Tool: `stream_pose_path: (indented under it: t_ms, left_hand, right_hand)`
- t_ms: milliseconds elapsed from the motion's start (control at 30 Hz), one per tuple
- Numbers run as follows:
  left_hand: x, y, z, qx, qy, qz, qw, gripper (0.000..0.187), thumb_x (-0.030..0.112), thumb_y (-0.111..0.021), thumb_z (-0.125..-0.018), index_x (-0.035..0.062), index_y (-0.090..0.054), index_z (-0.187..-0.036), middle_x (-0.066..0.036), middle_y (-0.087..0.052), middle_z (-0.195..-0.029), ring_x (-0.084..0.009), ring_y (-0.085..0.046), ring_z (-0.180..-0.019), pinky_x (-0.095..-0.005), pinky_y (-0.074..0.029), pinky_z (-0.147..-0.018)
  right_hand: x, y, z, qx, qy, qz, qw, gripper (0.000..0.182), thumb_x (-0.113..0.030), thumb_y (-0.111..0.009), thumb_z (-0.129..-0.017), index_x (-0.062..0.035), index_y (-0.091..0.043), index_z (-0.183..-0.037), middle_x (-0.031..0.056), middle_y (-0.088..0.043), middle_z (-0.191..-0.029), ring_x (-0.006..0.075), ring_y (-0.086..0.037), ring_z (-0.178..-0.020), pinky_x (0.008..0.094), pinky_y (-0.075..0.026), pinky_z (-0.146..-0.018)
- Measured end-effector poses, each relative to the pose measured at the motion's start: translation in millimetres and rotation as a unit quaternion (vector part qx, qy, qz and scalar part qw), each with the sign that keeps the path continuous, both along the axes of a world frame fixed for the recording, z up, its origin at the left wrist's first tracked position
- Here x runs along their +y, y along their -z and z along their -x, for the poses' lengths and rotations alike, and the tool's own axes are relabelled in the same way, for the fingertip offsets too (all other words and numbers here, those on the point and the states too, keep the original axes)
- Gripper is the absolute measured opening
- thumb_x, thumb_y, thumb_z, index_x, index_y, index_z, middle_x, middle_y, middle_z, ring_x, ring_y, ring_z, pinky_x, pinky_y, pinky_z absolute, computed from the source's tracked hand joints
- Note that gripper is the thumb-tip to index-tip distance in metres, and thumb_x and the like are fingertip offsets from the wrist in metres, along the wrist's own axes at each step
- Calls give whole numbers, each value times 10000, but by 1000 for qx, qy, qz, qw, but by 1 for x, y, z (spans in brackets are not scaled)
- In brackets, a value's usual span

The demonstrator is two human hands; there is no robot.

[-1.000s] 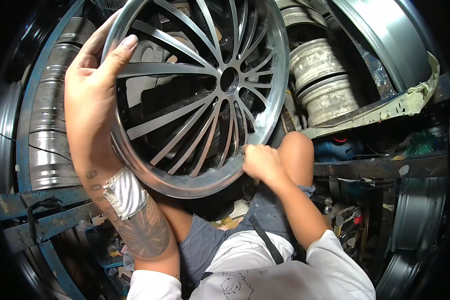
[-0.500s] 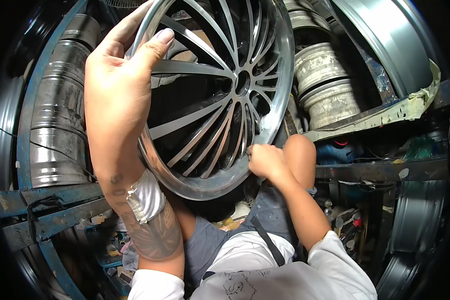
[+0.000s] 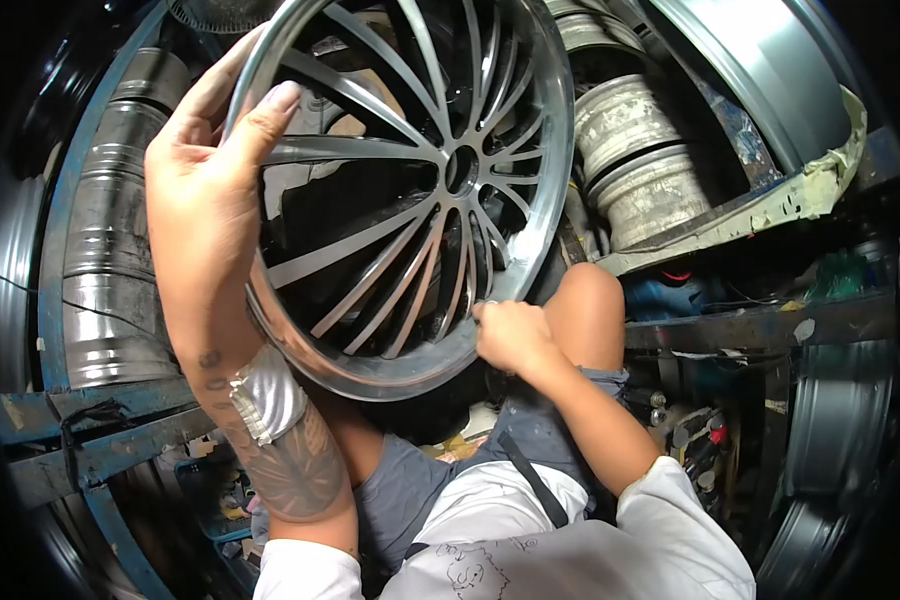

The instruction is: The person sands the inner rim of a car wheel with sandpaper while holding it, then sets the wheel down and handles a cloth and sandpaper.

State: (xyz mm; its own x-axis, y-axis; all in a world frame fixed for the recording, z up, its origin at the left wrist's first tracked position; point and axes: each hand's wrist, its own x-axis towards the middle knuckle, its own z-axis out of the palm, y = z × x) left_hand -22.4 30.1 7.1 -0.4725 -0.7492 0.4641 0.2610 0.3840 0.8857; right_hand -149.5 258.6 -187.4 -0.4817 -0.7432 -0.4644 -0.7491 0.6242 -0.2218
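Observation:
A large multi-spoke alloy wheel rim stands tilted in front of me, its spoked face towards me. My left hand grips the rim's upper left edge, with the thumb over the lip and the fingers behind it. At the lower right edge, my right hand is closed against the inner lip beside the spoke ends. Something small and dark shows at its fingertips, too small to make out. A white bandage is wrapped round my left forearm.
Stacked silver rims fill a blue metal rack on the left. Worn whitish rims lie at the right, beneath a larger rim. A metal beam crosses the right side, close to my knee.
The wheel and my left hand have shifted left in view. My right hand has moved slightly left and down with the rim's edge. Both hands keep their closed shape.

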Motion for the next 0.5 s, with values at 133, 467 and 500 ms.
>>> stream_pose_path:
  t_ms: [133, 467, 500]
  left_hand:
    - [-1, -2, -5, -38, -24, 12, 999, 446, 48, -728, -902, -38, -621, -1327, -138, -695, -1224, -158, -665, -1099, -276, -496, -995]
    - [-7, 0, -12, -45, -40, 5, 998, 448, 88, -740, -907, -21, -627, -1327, -128, -699, -1219, -155, -660, -1110, -284, -487, -1006]
    - [-6, 0, -12, -45, -43, 5, 998, 446, 91, -739, -909, -20, -628, -1327, -128, -699, -1219, -155, -659, -1112, -285, -484, -1009]
  right_hand:
    - [0, -4, 18, -13, 3, -2, 1000, 265, -177, -597, -806, -83, -749, -1002, 204, -744, -972, 375, -730, -929, 482, -576, -814]
    - [-3, -3, -7, 10, -53, -35, 998, 337, -176, -601, -801, -124, -749, -1100, 190, -747, -1009, 355, -728, -968, 463, -577, -839]
    - [-1, -2, 1, -4, -27, -15, 1000, 322, -176, -601, -803, -114, -749, -1082, 190, -747, -999, 355, -731, -957, 465, -579, -832]
